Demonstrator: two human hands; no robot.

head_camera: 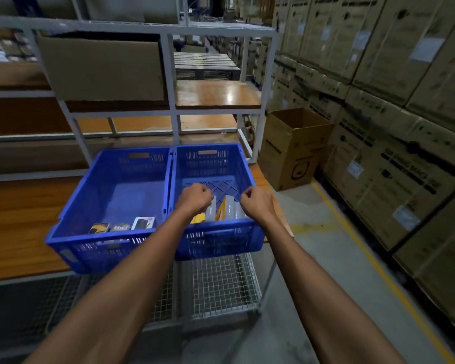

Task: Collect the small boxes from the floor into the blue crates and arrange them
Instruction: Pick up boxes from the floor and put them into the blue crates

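Two blue crates stand side by side on a wooden shelf top. The left crate [111, 190] holds three small boxes [121, 227] lying along its near wall. In the right crate [244, 166], several small boxes [227, 210], grey and yellow, stand upright in a row by the near wall. Both of my hands reach into the right crate. My left hand [195, 199] curls its fingers over the grey box at the row's left end. At the right end, my right hand [256, 203] grips the grey boxes. The fingertips are hidden.
A white metal rack [171, 101] with wooden shelves and a large cardboard sheet rises behind the crates. Wire mesh [221, 285] hangs under the shelf. An open carton [292, 148] stands on the floor to the right. Stacked cartons [405, 114] wall the right side beyond a yellow floor line.
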